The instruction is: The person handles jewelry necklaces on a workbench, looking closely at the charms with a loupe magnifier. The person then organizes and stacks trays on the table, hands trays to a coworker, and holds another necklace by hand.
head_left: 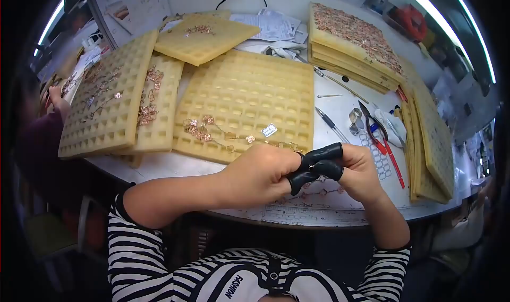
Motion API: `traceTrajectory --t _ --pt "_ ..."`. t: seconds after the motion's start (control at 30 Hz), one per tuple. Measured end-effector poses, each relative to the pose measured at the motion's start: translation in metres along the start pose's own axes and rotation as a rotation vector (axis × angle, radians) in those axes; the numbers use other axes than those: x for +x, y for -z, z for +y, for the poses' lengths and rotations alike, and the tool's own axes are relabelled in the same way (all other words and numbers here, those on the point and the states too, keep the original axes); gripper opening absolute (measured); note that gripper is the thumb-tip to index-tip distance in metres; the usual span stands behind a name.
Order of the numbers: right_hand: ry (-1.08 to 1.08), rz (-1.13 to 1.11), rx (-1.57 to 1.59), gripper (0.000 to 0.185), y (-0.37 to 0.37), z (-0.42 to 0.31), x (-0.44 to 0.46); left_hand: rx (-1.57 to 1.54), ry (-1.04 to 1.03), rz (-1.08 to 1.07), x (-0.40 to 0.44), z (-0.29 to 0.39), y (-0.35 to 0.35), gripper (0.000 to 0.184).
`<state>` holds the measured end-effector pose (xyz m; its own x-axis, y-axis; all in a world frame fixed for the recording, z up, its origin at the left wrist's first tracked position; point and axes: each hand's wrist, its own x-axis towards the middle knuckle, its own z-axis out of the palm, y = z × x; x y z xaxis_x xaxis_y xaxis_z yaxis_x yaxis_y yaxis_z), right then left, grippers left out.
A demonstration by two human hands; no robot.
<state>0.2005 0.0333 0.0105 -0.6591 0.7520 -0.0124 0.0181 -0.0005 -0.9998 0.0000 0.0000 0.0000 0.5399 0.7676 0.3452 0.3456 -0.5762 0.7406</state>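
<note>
My left hand [268, 172] and my right hand [350, 169] meet over the table's front edge, black covers on their thumbs and fingertips. Both are closed in a pinch around something tiny between the fingertips, too small to name. Below them a rose-gold flower chain [321, 192] lies on the white table, partly hidden by the hands. Just behind is a yellow gridded tray [255, 84] with rose-gold flower pieces [197, 129] and a small white label [270, 130] on it.
More yellow trays [111, 89] with chains overlap at the left. Stacked trays [356, 36] stand at the back right, others [425, 137] at the right. Red-handled pliers [378, 134], a pen [330, 122] and tweezers [342, 84] lie nearby. A co-worker's hand [57, 97] shows far left.
</note>
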Motion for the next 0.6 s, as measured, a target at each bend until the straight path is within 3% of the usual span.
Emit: traceTrajectory --t 0.07,0.3,0.37,0.6 --pt "0.003 0.005 -0.007 0.017 0.0003 0.0018 -0.0006 -0.021 -0.019 0.029 -0.0003 0.0003 -0.0023 0.006" --pt "0.037 0.007 0.004 0.016 0.0014 0.0032 -0.0007 0.005 -0.074 0.065 -0.0003 -0.0034 -0.0048 0.007" --pt "0.023 0.003 0.013 0.015 0.0017 0.0031 -0.0013 0.052 -0.113 0.041 -0.0008 -0.0045 -0.0039 0.014" --pt "0.04 -0.002 -0.013 0.014 0.0012 0.0009 -0.0025 0.046 -0.097 0.053 -0.0021 -0.0051 -0.006 0.009"
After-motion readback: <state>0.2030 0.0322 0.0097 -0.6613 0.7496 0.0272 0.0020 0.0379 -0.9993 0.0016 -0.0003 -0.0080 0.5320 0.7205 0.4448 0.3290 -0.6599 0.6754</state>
